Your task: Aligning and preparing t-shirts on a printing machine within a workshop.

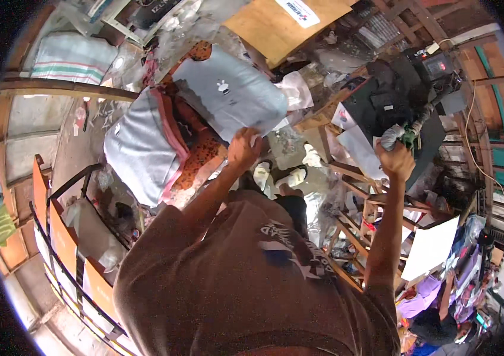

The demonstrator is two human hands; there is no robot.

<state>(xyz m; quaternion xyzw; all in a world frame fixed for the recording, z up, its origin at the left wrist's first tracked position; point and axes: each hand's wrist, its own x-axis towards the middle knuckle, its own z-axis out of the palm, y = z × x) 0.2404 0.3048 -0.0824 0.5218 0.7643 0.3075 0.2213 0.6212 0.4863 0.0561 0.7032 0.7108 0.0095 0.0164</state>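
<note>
My left hand (245,149) is closed at the near edge of a grey-blue fabric piece (228,89) with a small white motif. The fabric lies over a reddish-brown patterned surface, beside a stack of folded grey cloth (142,151) with a pink edge. Off to the right, my right hand (396,160) is closed by a grey and green wrapped bundle (393,137); its fingers curl around the near end of it. That bundle sits against a black machine or bag-like mass (389,98), whose kind I cannot make out.
A wooden board (281,29) with a white label stands at the top. Wooden frame legs (353,237) and a white panel (431,249) are at my lower right. A black metal railing (80,255) runs on the left. Another person (433,323) sits low at the right.
</note>
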